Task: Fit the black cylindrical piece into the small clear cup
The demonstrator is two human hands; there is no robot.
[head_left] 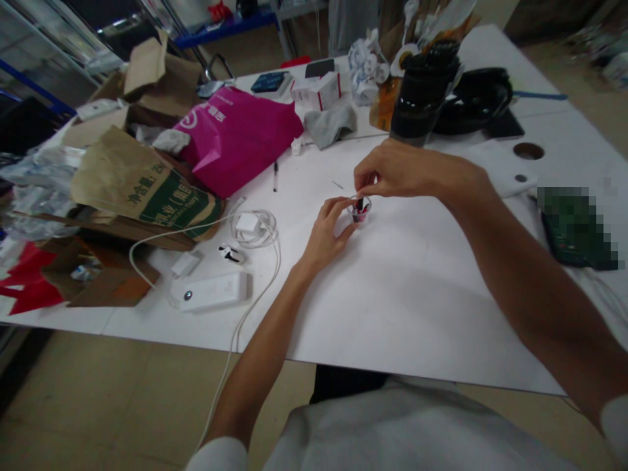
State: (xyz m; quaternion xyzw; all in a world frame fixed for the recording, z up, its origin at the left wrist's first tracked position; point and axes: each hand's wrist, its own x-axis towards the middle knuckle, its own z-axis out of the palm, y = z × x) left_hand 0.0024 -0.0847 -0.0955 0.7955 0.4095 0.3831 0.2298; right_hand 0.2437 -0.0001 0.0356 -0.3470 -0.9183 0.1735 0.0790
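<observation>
A small clear round container (pixel 362 216) with red and black bits inside stands on the white table (pixel 392 294). My left hand (pixel 330 232) is closed round its left side, thumb at the near edge and fingers at the far edge. Over the container's rim, my right hand (pixel 385 171) is pinched, fingertips pointing down; whatever lies between them is too small to make out. A thin metallic piece (pixel 337 185) lies on the table just beyond my left fingers.
To the left are a white power bank (pixel 216 291), a coiled white cable (pixel 275 229) and a charger plug (pixel 248 224). Farther back lie a pen (pixel 275 176), a magenta bag (pixel 240 137) and a grey cloth (pixel 331 125). A black bottle (pixel 417 98) stands beyond my right hand.
</observation>
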